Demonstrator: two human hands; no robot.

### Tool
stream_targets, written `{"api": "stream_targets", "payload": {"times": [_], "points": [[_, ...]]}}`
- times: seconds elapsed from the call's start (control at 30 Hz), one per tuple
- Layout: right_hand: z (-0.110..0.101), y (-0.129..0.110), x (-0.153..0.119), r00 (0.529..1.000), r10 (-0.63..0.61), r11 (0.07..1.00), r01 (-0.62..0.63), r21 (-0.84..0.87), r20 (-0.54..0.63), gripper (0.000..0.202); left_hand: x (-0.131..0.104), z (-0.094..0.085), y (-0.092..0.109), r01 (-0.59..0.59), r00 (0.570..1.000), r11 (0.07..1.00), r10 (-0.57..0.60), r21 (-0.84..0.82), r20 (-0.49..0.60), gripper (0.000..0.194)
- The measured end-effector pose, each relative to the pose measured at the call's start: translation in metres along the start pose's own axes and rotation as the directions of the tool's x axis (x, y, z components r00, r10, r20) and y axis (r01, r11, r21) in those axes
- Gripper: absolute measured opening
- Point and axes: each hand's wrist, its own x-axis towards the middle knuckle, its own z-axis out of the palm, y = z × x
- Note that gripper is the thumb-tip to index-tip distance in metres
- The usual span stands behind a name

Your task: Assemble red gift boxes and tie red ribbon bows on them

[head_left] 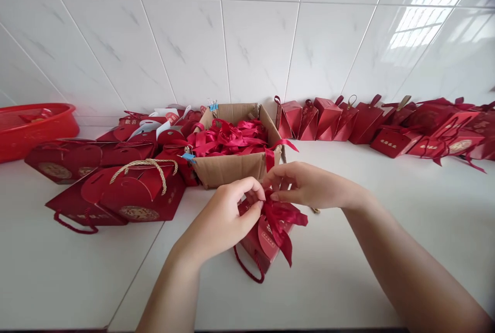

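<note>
- Nearest the camera, two forearms [174, 292] reach in over the near edge of the surface [348, 286], toward a small red box [251, 243] standing between that edge and the carton [228, 169].
- The left hand [234, 206] pinches the gathered middle of a red satin ribbon [284, 214] on top of the box between thumb and fingers; the right hand [309, 184] has its thumb and fingertips bent together at the same gather, though its exact grip is hard to tell.
- The box looks folded and closed, its dark red cord handle [247, 274] drooping toward the near edge.
- The bow seems partly shaped: ends fan out toward the right, but the centre is in the fingers, so it does not look finished.
- Plenty of loose ribbon [232, 139] fills the carton, one strip hanging over its near right corner.
- Toward the left end stand closed boxes [139, 188], on which no such bow can be made out; along the back edge, to the right, runs a row of boxes [327, 119] topped with loops.
- A red basin [38, 129] sits at the back left corner.
- The white surface meets a marbled tile wall [193, 44], which mirrors a barred window [421, 18] at upper right.
</note>
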Motion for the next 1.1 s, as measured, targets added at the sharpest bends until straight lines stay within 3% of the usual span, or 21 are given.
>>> {"api": "stream_targets", "payload": {"times": [0.2, 0.3, 0.63, 0.9, 1.1], "points": [[-0.004, 0.0, -0.006, 0.973, -0.229, 0.973, 0.228, -0.04, -0.029, 0.037, 0.002, 0.0, -0.002, -0.03, 0.999, 1.0, 0.03, -0.009, -0.027, 0.008], [-0.004, 0.0, -0.008, 0.955, -0.297, 0.949, 0.298, -0.098, 0.022, 0.044, 0.001, -0.001, -0.004, 0.0, 1.0, 1.0, 0.0, -0.006, -0.01, 0.008], [-0.002, 0.003, -0.01, 0.95, -0.21, 0.948, 0.256, -0.19, 0.231, 0.057, 0.002, 0.0, -0.011, 0.003, 1.0, 0.999, -0.003, -0.041, -0.012, 0.019], [-0.006, 0.005, -0.011, 0.938, -0.198, 0.955, 0.251, -0.161, 0.285, 0.059, 0.002, -0.001, -0.015, -0.062, 0.998, 0.997, 0.063, 0.043, -0.027, 0.024], [-0.007, 0.006, -0.013, 0.933, -0.19, 0.946, 0.257, -0.196, 0.306, 0.063, 0.002, -0.002, -0.015, 0.014, 1.0, 0.999, -0.014, 0.037, 0.0, 0.02]]}}
